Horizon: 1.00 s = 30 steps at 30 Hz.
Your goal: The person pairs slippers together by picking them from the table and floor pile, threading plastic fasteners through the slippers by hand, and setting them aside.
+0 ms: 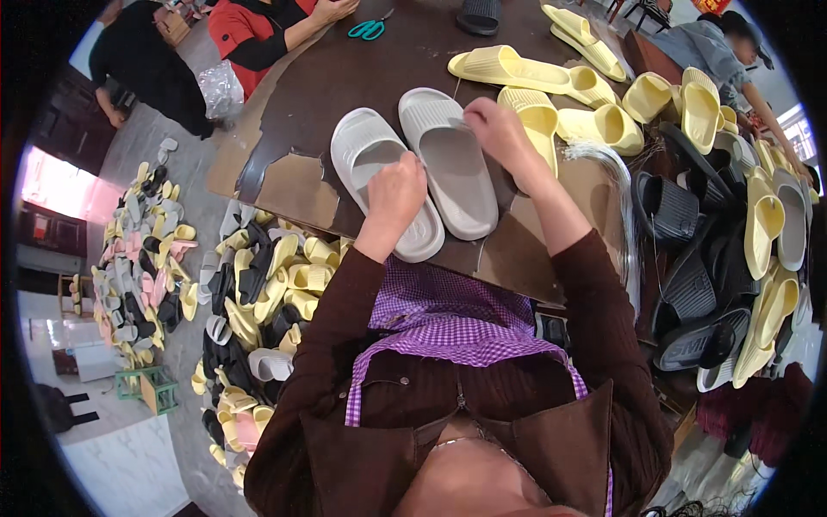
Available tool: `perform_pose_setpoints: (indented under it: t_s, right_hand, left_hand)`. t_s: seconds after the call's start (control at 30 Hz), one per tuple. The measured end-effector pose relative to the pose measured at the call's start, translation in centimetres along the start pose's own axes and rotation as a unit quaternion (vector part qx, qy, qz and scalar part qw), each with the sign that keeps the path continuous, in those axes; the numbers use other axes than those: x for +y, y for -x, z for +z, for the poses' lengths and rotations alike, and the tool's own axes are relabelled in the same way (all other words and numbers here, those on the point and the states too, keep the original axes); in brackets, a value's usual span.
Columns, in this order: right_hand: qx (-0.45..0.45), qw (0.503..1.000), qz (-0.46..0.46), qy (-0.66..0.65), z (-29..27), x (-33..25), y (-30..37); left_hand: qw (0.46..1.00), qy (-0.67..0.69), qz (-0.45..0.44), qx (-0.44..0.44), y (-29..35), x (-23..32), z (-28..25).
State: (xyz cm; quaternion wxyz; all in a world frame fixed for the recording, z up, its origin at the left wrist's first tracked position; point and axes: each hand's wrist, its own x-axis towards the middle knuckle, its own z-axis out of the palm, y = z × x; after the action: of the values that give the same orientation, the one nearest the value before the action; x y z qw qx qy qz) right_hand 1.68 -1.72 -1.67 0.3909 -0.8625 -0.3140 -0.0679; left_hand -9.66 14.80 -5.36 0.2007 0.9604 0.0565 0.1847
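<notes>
A pair of light grey slide slippers lies side by side in front of me, toes pointing away: the left slipper (360, 142) and the right slipper (461, 185). My left hand (398, 194) is closed, its fingers curled between the two slippers at the inner edge of the left one's strap. On the other side, my right hand (504, 138) is pinched at the outer edge of the right slipper's strap. Anything thin between the fingers of either hand is too small or hidden to make out.
Several yellow slippers (508, 65) lie at the far right of the brown table (319, 77). White strands (616, 164) hang over its right edge, beside piled black slippers (685, 284). Teal-handled scissors (368, 31) lie far off. Slippers (276, 293) heap at left; other people work nearby.
</notes>
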Motion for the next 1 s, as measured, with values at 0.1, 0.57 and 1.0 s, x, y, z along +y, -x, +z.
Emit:
perform_pose_setpoints:
  t_s: [0.1,0.57,1.0]
  right_hand:
    - [0.039,0.997,0.058,0.024,0.1,2.5,-2.7]
    - [-0.032,0.990,0.139,0.018,5.7,8.3,-9.1]
    - [0.010,0.994,0.108,-0.003,5.6,4.3,-10.3]
  left_hand:
    - [1.000,0.010,0.002,0.002,0.0,0.2,0.0]
    - [0.984,0.051,0.155,0.078,-0.1,-2.2,-0.5]
    - [0.986,0.077,0.144,0.026,-0.1,-3.1,-1.0]
